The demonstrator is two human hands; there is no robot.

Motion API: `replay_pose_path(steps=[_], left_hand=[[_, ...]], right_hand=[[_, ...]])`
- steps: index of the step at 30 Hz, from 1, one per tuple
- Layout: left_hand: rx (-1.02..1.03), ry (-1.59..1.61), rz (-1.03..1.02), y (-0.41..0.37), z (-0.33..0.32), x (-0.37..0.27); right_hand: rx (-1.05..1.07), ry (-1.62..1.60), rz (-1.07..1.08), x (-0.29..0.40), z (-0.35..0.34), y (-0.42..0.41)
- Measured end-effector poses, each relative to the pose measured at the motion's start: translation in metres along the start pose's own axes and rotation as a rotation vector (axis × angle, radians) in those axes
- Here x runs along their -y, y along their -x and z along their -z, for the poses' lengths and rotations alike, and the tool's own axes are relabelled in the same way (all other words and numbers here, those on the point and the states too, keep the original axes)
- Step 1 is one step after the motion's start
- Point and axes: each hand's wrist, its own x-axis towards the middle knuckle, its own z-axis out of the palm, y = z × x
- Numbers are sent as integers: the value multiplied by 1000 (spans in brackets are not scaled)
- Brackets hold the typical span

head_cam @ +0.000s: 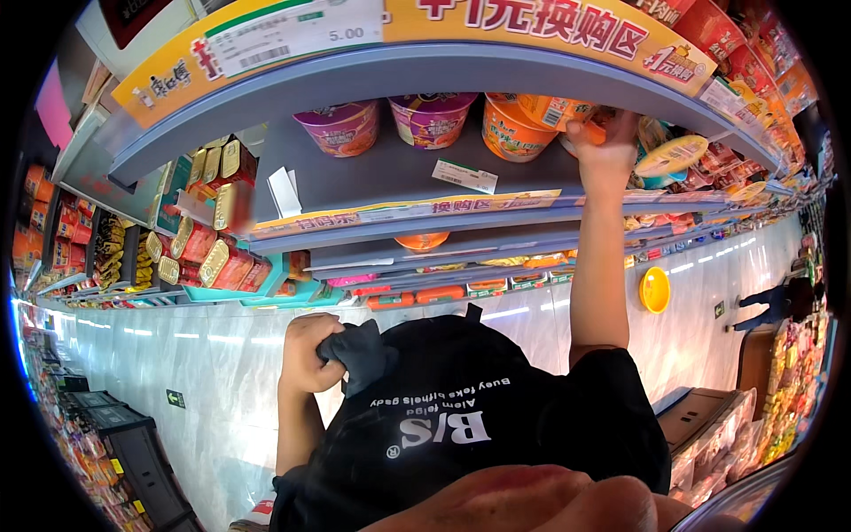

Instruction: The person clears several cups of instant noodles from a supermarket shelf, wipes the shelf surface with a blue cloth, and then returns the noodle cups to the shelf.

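My left hand (311, 354) is closed around a dark grey cloth (359, 356), held in front of my black T-shirt. My right hand (606, 143) reaches up into the shelf, its thumb and fingers around an orange instant noodle cup (597, 133); the fingertips are blurred and partly hidden. Just left of that hand, another orange noodle cup (515, 130) stands on the grey shelf, with a tilted orange cup (553, 110) against its top. Farther left stand two purple noodle cups, one (433, 120) near the middle and one (342, 128) beyond it.
A shelf edge (399, 63) with price strips arches overhead. Loose price tags (464, 176) lie on the shelf board. Canned meat (226, 263) is stacked at left. Behind me are a yellow basin (655, 290) on the tiled floor, black crates (139, 452) and a distant person (774, 302).
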Motion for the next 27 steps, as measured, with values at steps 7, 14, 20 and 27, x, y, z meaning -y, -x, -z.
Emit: replay_pose_path(steps=[7, 14, 20, 27], left_hand=[[-7, 0, 84, 12, 12, 7], [11, 21, 193, 25, 4, 35], [21, 21, 153, 5, -9, 46], [33, 66, 105, -3, -22, 47]], right_hand=[[168, 577, 267, 32, 2, -22], [292, 1102, 473, 34, 16, -16], [399, 1126, 480, 27, 21, -20], [305, 1057, 601, 14, 8, -10]])
